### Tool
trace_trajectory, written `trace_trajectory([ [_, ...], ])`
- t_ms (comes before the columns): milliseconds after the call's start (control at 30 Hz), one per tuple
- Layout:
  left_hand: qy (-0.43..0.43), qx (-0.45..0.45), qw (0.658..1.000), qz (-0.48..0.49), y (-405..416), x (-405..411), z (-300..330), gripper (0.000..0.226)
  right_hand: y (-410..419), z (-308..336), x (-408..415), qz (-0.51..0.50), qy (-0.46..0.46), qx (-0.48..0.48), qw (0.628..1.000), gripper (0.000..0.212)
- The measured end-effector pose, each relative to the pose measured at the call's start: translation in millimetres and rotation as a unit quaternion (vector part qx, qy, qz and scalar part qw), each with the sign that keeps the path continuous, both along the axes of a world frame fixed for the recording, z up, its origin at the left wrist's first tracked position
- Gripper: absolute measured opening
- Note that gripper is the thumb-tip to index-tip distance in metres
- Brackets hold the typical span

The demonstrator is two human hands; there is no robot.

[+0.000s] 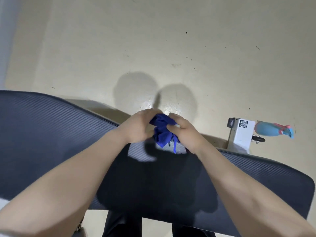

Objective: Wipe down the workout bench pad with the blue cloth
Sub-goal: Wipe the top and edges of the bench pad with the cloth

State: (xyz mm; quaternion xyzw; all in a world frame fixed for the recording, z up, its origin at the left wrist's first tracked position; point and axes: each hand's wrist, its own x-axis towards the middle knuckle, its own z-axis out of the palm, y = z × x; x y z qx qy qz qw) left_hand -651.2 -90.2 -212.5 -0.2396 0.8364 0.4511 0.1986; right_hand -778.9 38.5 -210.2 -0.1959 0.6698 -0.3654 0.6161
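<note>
Hands met above the bench pad: our left hand and right hand both clamped the bunched blue cloth, their fingers hiding its folds; shadow blurred the pad beneath.

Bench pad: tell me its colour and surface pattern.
The bench pad is dark navy-grey with fine diagonal ribbing, seen in the head view.

Two hands, the left hand and the right hand, meet in the middle, with one blue cloth bunched between them. One dark bench pad runs from left to right. On the floor at far right stand one white box and one blue spray bottle.
</note>
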Motion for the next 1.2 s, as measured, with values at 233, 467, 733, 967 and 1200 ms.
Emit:
trace_trajectory([
  [233, -0.081, -0.036, 0.992, -0.094, -5.4, -2.6, -10.1, 0.027, 9.6, -13.6, -11.3, 0.25, 0.175, 0.089, 0.948, 0.026],
  [467, -0.119, -0.074, 0.972, -0.188, -7.8, -4.0, -12.0, 0.026, -4.5, -23.8, 14.6, 0.298, 0.231, 0.118, 0.918, 0.041],
  [733, -0.18, -0.154, 0.955, -0.177, -73.7, 61.9, -0.5, 0.028, -72.2, -23.7, 86.7, 0.274, 0.295, 0.026, 0.915, 0.025],
  [967, -0.128, -0.106, 0.967, -0.193, -31.2, 30.8, -2.4, 0.025, -31.7, -13.6, 54.1, 0.3, 0.325, 0.092, 0.892, 0.018],
  [1200, -0.124, -0.221, 0.952, -0.173, -110.6, 98.6, -10.6, 0.025, -121.1, -17.4, 128.6, 0.237, 0.321, 0.055, 0.915, 0.025],
])
